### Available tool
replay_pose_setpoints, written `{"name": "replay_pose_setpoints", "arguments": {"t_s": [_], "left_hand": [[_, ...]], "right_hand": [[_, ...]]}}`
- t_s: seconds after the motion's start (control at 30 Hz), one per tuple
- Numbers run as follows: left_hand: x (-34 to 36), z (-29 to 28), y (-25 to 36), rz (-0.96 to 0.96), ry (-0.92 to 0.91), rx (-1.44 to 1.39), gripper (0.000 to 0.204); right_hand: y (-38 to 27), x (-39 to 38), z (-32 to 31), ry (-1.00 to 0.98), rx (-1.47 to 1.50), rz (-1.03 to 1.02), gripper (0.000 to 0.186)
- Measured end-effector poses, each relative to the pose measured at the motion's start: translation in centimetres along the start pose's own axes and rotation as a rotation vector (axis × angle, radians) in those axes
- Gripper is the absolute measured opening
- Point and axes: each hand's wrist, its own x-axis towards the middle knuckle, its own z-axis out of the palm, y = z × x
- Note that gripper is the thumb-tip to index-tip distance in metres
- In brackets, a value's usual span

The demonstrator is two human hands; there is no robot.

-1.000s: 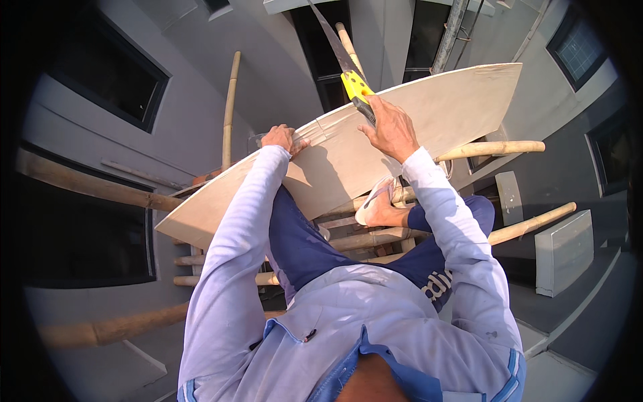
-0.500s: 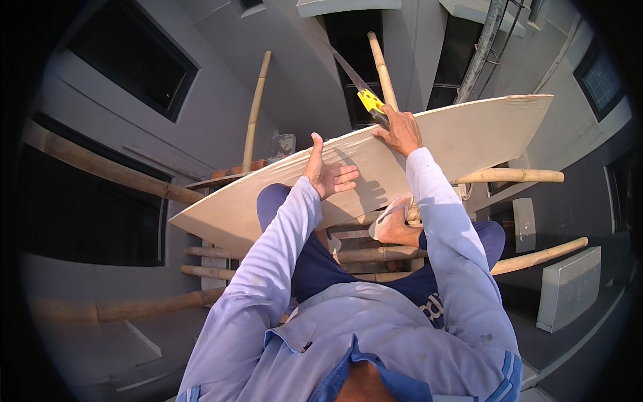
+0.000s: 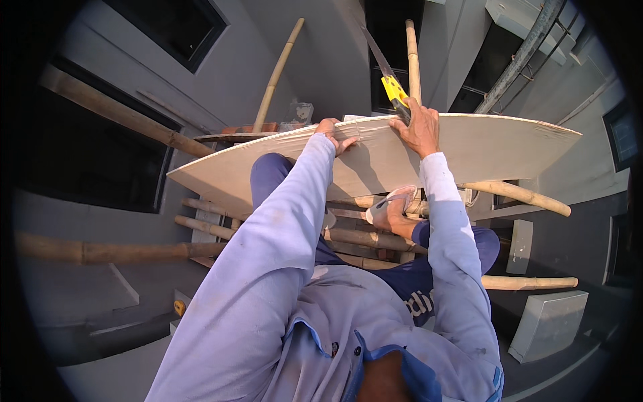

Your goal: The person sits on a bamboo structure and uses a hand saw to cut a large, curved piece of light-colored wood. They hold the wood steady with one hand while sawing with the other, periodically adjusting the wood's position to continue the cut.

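Note:
A pale, thin wooden board [image 3: 469,144], probably plywood, stands tilted across my lap with its long edge up. My left hand [image 3: 333,134] grips that upper edge, its thumb on the near face and its other fingers partly hidden over the far side. To its right, my right hand [image 3: 422,128] is closed round the black and yellow handle of a handsaw [image 3: 394,88]. The saw's blade points up and away past the edge, apart from the board. My right hand rests close against the board's top edge.
Bamboo poles [image 3: 375,239] form a scaffold under my legs, and a sandalled foot [image 3: 395,211] rests there. Upright bamboo poles [image 3: 276,77] stand beyond the board. Grey walls [image 3: 328,60] with dark windows surround me. A metal pipe [image 3: 526,53] slants at the far right.
My left hand has gone from open before the board to gripping its upper edge. My right hand still holds the handsaw. The view has shifted slightly.

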Motion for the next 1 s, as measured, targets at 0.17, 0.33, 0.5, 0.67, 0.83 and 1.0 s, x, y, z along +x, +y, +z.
{"name": "replay_pose_setpoints", "arguments": {"t_s": [0.17, 0.33, 0.5, 0.67, 0.83, 1.0], "left_hand": [[0.3, -0.3, -0.8, 0.001, -0.121, -0.102, 0.022], [1.7, -1.2, -2.3, 0.175, -0.179, -0.221, 0.024], [1.1, -1.1, -2.5, 0.125, -0.198, -0.240, 0.025], [0.7, -1.6, -3.5, 0.197, -0.253, -0.260, 0.022], [1.0, -2.1, -4.2, 0.217, -0.295, -0.280, 0.019], [0.6, -2.7, -5.1, 0.258, -0.326, -0.328, 0.018]], "right_hand": [[1.2, 0.2, 0.1, 0.019, 0.057, -0.045, 0.056], [0.9, 0.8, 0.2, -0.013, 0.025, -0.008, 0.057], [1.4, 0.9, 0.5, -0.016, 0.032, 0.000, 0.060], [1.6, 0.9, 0.7, -0.058, 0.001, -0.006, 0.062], [1.4, 0.8, 0.8, -0.054, -0.047, 0.003, 0.062], [1.6, 0.7, 0.9, -0.057, -0.056, -0.008, 0.062]]}}
